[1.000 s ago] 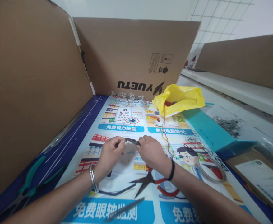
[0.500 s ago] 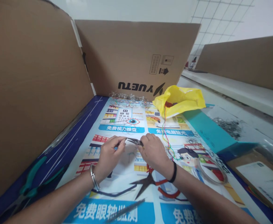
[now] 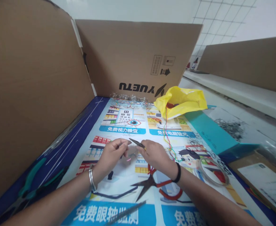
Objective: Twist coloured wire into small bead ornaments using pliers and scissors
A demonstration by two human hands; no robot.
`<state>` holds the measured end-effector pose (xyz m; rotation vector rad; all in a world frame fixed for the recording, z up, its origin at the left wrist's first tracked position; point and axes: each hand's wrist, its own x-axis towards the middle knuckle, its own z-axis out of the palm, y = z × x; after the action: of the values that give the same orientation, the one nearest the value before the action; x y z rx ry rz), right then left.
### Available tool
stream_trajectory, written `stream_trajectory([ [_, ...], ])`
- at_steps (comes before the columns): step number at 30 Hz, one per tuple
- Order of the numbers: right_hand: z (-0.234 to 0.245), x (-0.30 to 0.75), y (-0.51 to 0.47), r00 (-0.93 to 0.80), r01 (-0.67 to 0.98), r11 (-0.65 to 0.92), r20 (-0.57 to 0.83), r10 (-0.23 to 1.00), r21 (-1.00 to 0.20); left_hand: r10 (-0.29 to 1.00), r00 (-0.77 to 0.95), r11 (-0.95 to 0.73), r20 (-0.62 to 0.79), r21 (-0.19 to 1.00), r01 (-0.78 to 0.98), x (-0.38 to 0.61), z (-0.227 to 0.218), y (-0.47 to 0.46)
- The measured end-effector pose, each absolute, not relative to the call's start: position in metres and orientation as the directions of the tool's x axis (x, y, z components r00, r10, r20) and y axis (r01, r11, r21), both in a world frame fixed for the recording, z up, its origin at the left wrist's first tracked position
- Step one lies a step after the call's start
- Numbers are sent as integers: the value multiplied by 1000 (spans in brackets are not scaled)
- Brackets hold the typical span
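Observation:
My right hand point(image 3: 155, 153) is closed around needle-nose pliers point(image 3: 138, 143), whose dark jaws point left to the fingertips of my left hand. My left hand point(image 3: 113, 153) is pinched shut; what sits between thumb and forefinger is too small to make out. A short pinkish glint point(image 3: 128, 159) shows just below those fingers. On the printed sheet point(image 3: 141, 133) under both hands lie faint thin wires. Nearer to me rest open scissors point(image 3: 147, 185) with red handles.
Teal-handled pliers point(image 3: 30, 191) lie at left. A dark narrow metal tool point(image 3: 127, 213) is at the front. A yellow bag point(image 3: 194, 99) with coloured cords point(image 3: 167, 135) stands back right, beside a teal box flap point(image 3: 208, 131). Tangled wire point(image 3: 130, 99) lies along the cardboard wall point(image 3: 128, 50).
The pliers have tilted so that their jaws point up and left past my left fingertips. My left hand has turned slightly, and the pinkish glint now shows beneath it.

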<state>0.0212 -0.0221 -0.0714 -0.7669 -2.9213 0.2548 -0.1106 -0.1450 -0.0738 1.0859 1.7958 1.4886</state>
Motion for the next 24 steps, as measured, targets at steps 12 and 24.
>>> stream_trajectory([
  [12,-70,23,-22,-877,457,870,66,475,-185,849,-527,53,44,984,167,-113,-80,-145],
  [24,-71,23,-23,-875,473,878,81,478,-79,860,-509,73,41,977,202,-114,-76,-144],
])
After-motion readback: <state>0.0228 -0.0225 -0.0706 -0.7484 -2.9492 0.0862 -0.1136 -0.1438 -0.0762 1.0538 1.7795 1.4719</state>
